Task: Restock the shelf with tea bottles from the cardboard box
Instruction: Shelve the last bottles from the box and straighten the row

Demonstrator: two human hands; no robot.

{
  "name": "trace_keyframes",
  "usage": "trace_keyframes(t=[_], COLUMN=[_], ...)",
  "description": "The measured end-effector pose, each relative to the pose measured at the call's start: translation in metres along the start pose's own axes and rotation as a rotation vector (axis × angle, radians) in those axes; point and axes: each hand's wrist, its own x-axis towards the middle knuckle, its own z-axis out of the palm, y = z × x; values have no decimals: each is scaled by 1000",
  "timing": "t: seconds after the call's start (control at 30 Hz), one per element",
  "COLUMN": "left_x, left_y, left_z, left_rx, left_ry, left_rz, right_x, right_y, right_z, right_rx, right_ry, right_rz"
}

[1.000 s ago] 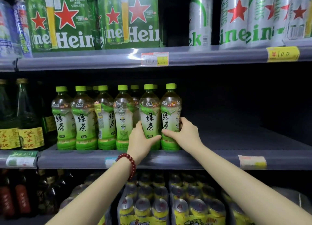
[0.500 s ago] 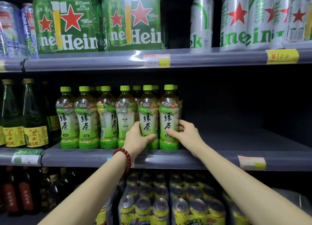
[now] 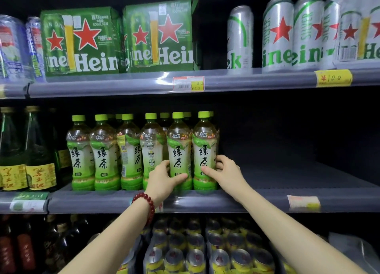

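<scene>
Several green tea bottles with green caps stand in a row on the middle shelf [image 3: 267, 199], with more bottles behind them. My left hand [image 3: 162, 178], with a red bead bracelet on the wrist, grips the lower part of the second bottle from the right [image 3: 178, 148]. My right hand [image 3: 225, 172] wraps around the lower right side of the rightmost bottle [image 3: 205, 146]. Both bottles stand upright on the shelf, touching each other. The cardboard box is out of view.
Dark glass bottles [image 3: 26, 160] stand left of the tea. The middle shelf right of the tea row is bare. Green beer packs [image 3: 82, 45] and silver cans [image 3: 277, 35] fill the top shelf. Shrink-wrapped yellow cans [image 3: 195, 253] sit on the bottom shelf.
Both hands have slid the two rightmost bottles back onto the shelf and closer to the row. The view has shifted slightly.
</scene>
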Motion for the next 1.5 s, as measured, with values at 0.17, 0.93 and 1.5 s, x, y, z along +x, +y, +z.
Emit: trace_keyframes(t=[0.17,0.93,1.5], left_x=[-19,-41,7], left_y=[8,-31,-37], left_z=[5,-105,-92], left_rx=[223,553,110], left_ry=[31,-80,144], left_rz=[50,254,-31], right_x=[-9,-68,-7], right_y=[-6,-92,-97], right_z=[8,79,173], right_rx=[-56,-749,-402], right_ry=[67,132,318], right_rz=[27,-21,112])
